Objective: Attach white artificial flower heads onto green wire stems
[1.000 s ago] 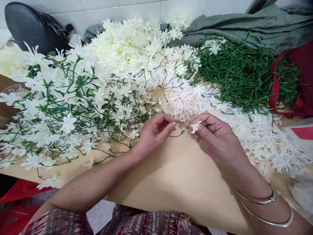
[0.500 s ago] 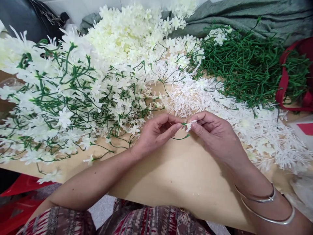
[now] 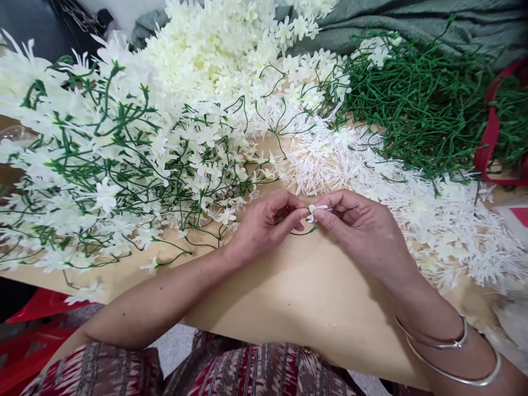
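Observation:
Above the bare front of the table, my left hand (image 3: 266, 223) pinches a green plastic stem (image 3: 305, 232) between thumb and fingertips; most of the stem is hidden by the fingers. Opposite it, my right hand (image 3: 367, 234) is closed at the fingertips on a small white artificial flower (image 3: 312, 213). The flower sits against the tip of the stem, and the two hands almost touch. Just left of my left hand lies a big heap of white flowers on green stems (image 3: 165, 165). Thin white stamen pieces (image 3: 322, 165) are spread behind both hands.
Loose cream petals (image 3: 223, 49) are piled at the back. A mound of green stems (image 3: 416, 110) lies at the back right, beside a red strap (image 3: 489, 132). Grey-green cloth (image 3: 383, 22) runs along the rear. The tan table (image 3: 280, 297) has its edge close to my body.
The white flower has moved slightly left, closer to my left fingertips and against the stem tip. Both hands keep their pinch. The whole view has shifted slightly.

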The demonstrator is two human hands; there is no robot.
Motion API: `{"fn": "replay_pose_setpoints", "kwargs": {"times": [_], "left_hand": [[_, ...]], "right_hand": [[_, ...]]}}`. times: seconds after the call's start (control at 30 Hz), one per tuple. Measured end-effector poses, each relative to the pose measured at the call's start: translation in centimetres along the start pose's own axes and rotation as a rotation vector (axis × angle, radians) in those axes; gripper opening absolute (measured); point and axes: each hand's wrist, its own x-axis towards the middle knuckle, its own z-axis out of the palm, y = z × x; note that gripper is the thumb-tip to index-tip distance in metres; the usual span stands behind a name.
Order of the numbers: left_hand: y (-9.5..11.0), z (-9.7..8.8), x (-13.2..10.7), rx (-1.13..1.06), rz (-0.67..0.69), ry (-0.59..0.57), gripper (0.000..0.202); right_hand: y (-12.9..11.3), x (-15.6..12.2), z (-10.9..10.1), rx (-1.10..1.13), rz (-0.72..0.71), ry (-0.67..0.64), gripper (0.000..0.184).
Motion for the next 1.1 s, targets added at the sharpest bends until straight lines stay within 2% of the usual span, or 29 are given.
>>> {"fn": "replay_pose_setpoints", "kwargs": {"times": [0.43,0.6,0.73,0.9,1.1], "left_hand": [[-0.1,0.0,0.2,-0.084,-0.045,-0.034,0.044],[-0.3,0.2,0.4,-0.089,-0.024,-0.013,0.048],[0.0,0.4,0.4,-0.124,-0.017,-0.029,0.044],[0.0,0.6,0.0,-0.116,-0.032,0.037,0.038],[0.0,0.6,-0.2,-0.118,-0.029,0.013,0.038]], "right_hand": [[0.0,0.3,-0.1,-0.031,-0.018,-0.055,0.018],[0.3,0.5,0.1,-0.009,-0.015,-0.018,0.02],[0.8,0.8,-0.8,0.009,-0.016,-0.015,0.022],[1.4,0.9,-2.2,0.057,-0.013,-0.081,0.031],[1.0,0.9,-1.4,0.047,-0.003,-0.019,0.025]]}}
